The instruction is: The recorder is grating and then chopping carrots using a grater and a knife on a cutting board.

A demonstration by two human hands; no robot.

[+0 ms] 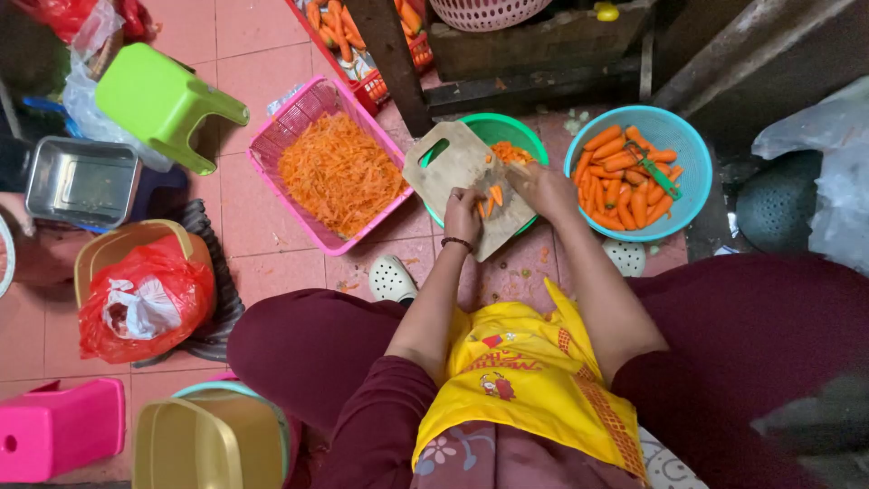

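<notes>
Your left hand [463, 215] rests on the board [462, 177], fingers curled down onto the carrot pieces [493, 196] and pinning them in place. Your right hand [543, 187] is clenched just beside those pieces, on their far side from your left fingers; a blade seems to run from it toward the pieces, but it is too blurred to be sure. The board lies tilted across the green bowl [520, 134], where more cut carrot shows beyond your right knuckles. Past your right hand stands the blue bowl [679, 149] of peeled carrots with a green peeler [654, 172] on top. Past your left fingers sits the pink basket [299, 113] of shredded carrot.
</notes>
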